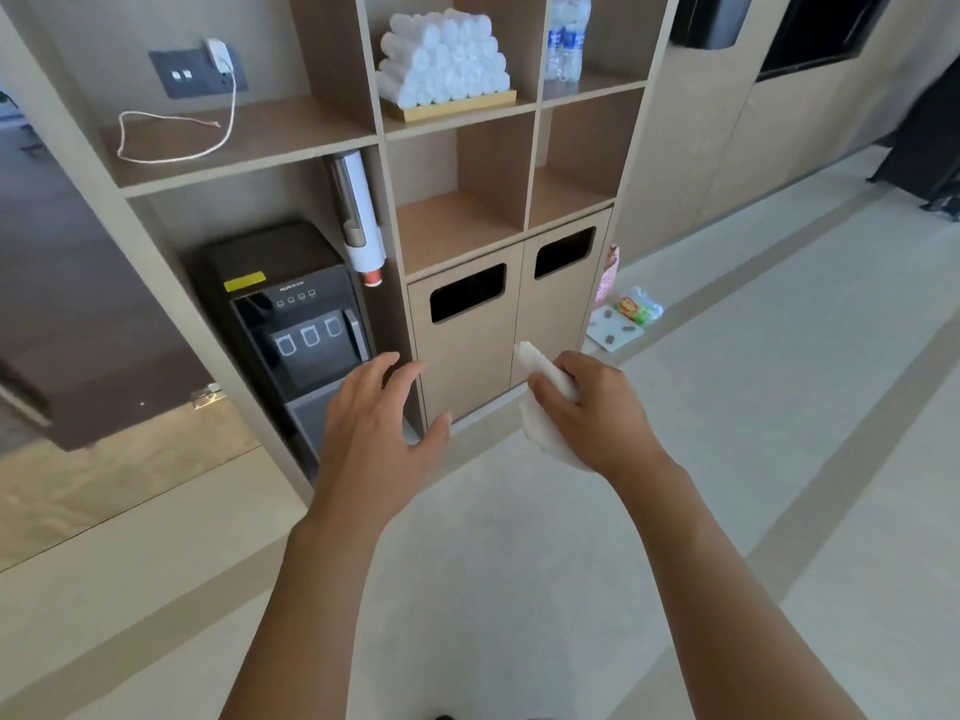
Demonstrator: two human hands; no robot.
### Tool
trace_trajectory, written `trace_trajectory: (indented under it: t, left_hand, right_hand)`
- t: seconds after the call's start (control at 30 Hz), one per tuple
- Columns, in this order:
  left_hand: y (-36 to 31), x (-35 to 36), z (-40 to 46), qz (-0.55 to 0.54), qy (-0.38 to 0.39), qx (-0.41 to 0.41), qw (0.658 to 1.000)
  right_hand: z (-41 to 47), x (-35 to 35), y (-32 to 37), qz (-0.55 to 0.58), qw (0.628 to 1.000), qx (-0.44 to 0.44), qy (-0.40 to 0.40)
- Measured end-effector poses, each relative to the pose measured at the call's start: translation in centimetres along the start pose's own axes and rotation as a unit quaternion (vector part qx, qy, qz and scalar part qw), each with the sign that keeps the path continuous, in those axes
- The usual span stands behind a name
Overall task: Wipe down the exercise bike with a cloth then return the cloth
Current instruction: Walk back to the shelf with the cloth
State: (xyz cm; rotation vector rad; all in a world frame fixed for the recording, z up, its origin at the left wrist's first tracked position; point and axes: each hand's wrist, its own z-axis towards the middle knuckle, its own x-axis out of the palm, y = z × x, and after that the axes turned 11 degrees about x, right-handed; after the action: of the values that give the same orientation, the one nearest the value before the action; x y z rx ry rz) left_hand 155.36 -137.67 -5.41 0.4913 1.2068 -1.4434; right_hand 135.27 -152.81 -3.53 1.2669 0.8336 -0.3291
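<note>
A tall wooden shelf unit point(457, 163) filled the upper half of the frame, above a pale floor point(519, 563). At the left centre stood a black water dispenser point(291, 324), with a cup dispenser point(358, 215) mounted just beside it. Two cabinet doors with dark slots point(467, 298) sat in the centre, below the open compartments. In the upper centre, a stack of rolled white towels point(441, 59) rested on a tray, with water bottles point(569, 39) in the compartment to its right. A charger cable point(171, 132) lay on the upper-left shelf. At mid-frame the left hand point(379, 423) hung with fingers spread and relaxed, holding nothing. Right of it, the right hand point(597, 413) had its fingers curled round a crumpled white cloth point(545, 402), in front of the cabinet doors.
</note>
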Motion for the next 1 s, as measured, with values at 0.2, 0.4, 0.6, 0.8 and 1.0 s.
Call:
trace_trajectory:
  t: [0.2,0.4,0.6,0.8,1.0]
  left_hand:
    - [4.5,1.9,3.7,-0.023,0.015,-0.017,0.999]
    - [5.8,5.4,9.0,-0.055,0.019,-0.024,0.998]
    - [5.4,9.6,16.6,-0.056,0.013,-0.022,0.998]
    - [3.8,14.0,25.8,-0.042,0.018,-0.025,0.999]
    - [2.8,17.6,32.7,-0.031,0.016,-0.044,0.998]
  right_hand:
    - [4.8,1.7,0.2,-0.017,1.000,0.014,-0.011]
    - [10.6,3.4,-1.1,-0.027,1.000,0.013,0.010]
    - [20.1,2.6,-3.7,-0.026,1.000,-0.006,0.015]
    - [31.0,1.0,-6.3,-0.004,1.000,-0.012,0.023]
    - [39.4,1.0,-8.7,0.002,0.998,-0.015,0.055]
